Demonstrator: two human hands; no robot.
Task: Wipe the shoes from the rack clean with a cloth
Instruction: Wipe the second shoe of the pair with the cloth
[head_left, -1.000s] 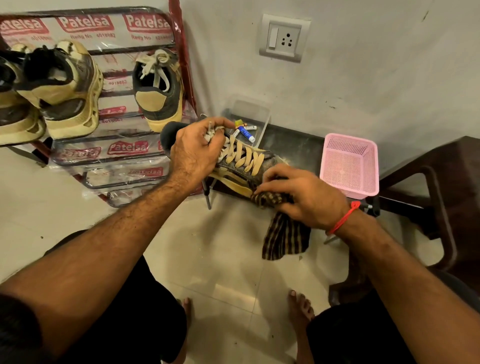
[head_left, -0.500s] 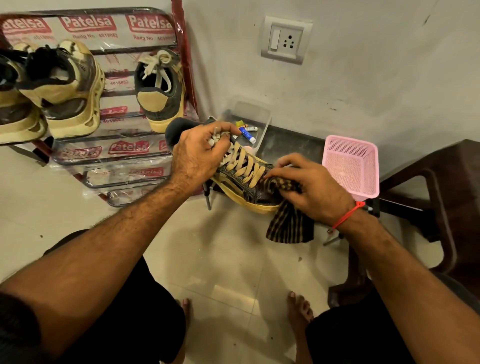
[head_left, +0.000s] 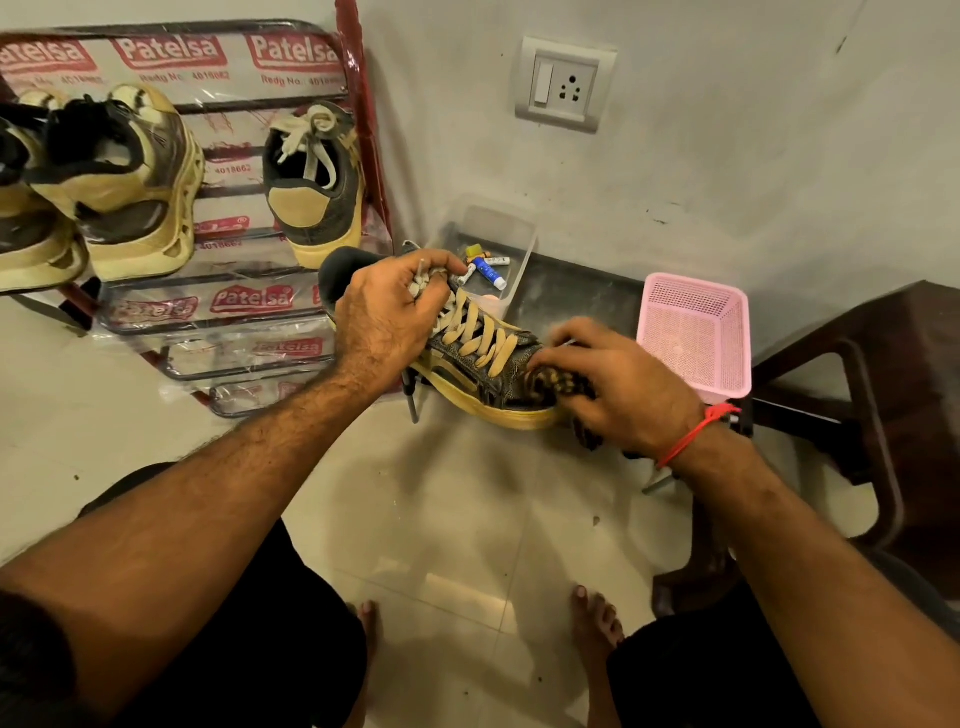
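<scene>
Head view: the shoe (head_left: 483, 364) is held up in the air over the floor (head_left: 441, 519), between the person's knees and the low dark worktop (head_left: 571, 296) by the wall. Its long axis runs from far left, where the dark heel collar sits, to near right, where the toe points. The left hand (head_left: 387, 317) grips the collar end, its fingers (head_left: 441, 265) curled round the tongue and the loose lace ends. The right hand (head_left: 618, 389) lies over the toe, fingers bent round the bunched checked cloth (head_left: 558, 382) and pressing it onto the upper just right of the laces (head_left: 475, 332); the hand looks slightly blurred, so I judge a rubbing stroke is under way.

The stroke turns on this: the unwiped length of the upper lies to the left of the right hand's fingers, along the shoe's axis, so the right hand is the one placed to travel, with the left steadying. The pink basket (head_left: 696, 332) stands just beyond the right hand, and the clear tray (head_left: 519, 265) of small tubes sits just behind the laces, so room is tight to the far side. Toward the person the floor gives free space.

On the rack (head_left: 208, 312) at far left, more shoes (head_left: 311, 187) wait, well apart from both hands
</scene>
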